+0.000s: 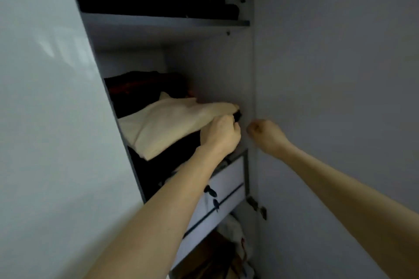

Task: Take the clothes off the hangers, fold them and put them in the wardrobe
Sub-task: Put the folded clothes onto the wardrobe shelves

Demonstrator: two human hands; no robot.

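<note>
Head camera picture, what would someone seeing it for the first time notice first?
Probably the cream folded garment, the one pale thing in the dim wardrobe, lying on a dark pile of clothes on the middle shelf. The left hand is at its right edge, fingers curled around something dark there, while the right hand hangs as a fist beside it, holding nothing. Below them sit two pale drawers.

cream garment (167, 124) | black clothes (163, 163) | grey wardrobe (165, 27)

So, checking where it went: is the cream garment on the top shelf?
No, the cream garment lies on the middle shelf's dark pile.
</note>
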